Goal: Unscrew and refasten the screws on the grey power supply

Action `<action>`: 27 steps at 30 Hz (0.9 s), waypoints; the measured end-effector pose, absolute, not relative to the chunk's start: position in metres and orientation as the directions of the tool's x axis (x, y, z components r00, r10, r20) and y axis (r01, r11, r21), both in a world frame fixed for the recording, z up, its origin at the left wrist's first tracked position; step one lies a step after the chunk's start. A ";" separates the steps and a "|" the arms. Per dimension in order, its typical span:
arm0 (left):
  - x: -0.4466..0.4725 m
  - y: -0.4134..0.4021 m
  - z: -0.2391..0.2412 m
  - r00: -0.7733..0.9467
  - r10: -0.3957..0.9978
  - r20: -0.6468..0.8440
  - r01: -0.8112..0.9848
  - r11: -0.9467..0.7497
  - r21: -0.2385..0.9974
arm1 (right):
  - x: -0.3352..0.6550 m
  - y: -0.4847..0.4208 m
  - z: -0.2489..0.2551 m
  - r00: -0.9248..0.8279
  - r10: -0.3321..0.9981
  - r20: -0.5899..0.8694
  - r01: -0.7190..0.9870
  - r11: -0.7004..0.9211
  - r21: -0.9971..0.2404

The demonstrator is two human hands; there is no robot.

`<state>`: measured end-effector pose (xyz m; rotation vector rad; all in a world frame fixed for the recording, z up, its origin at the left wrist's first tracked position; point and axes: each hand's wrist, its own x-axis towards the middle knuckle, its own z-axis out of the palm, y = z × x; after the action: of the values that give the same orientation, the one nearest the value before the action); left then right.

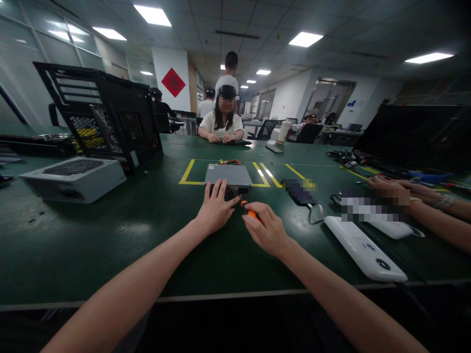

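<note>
A grey computer power supply [233,173] lies flat on the green table in front of me, with coloured wires at its far side. My left hand [214,212] grips its near side, fingers over the top edge and thumb pointing right along the front face. In my right hand [269,229] is an orange-handled screwdriver [253,214], closed between thumb and fingers. Its tip points at the right part of the power supply's front face, near my left thumb. Whether the tip touches a screw is too small to tell.
A black computer case [138,122] and another power supply [83,184] stand at left. Yellow tape [189,172] marks the table. At right lie a phone [300,191], a white power bank [364,247] and another person's hands [392,193]. Someone sits opposite [222,125].
</note>
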<state>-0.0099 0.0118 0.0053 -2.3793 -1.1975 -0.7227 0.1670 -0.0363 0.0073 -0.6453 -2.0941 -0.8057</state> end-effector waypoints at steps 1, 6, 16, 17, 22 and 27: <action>-0.010 0.012 0.005 0.504 0.625 0.596 0.820 -0.563 -0.103 | 0.167 -0.036 0.007 -0.565 0.161 0.809 0.655 0.683 0.322; -0.010 0.012 0.006 0.500 0.635 0.588 0.826 -0.554 -0.103 | 0.167 -0.036 0.008 -0.603 0.172 0.779 0.642 0.685 0.346; -0.010 0.012 0.006 0.509 0.623 0.594 0.818 -0.564 -0.110 | 0.166 -0.038 0.009 -0.616 0.168 0.770 0.623 0.702 0.345; -0.010 0.012 0.006 0.510 0.622 0.594 0.817 -0.567 -0.108 | 0.166 -0.038 0.009 -0.620 0.163 0.768 0.611 0.714 0.342; -0.010 0.012 0.007 0.510 0.620 0.596 0.815 -0.570 -0.104 | 0.166 -0.040 0.011 -0.567 0.177 0.805 0.665 0.675 0.320; -0.011 0.013 0.005 0.506 0.612 0.608 0.818 -0.564 -0.114 | 0.166 -0.040 0.010 -0.594 0.175 0.785 0.625 0.715 0.313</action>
<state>-0.0106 0.0129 0.0049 -2.3649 -1.1845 -0.7290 0.1663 -0.0398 0.0103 -0.6048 -2.1505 -0.7480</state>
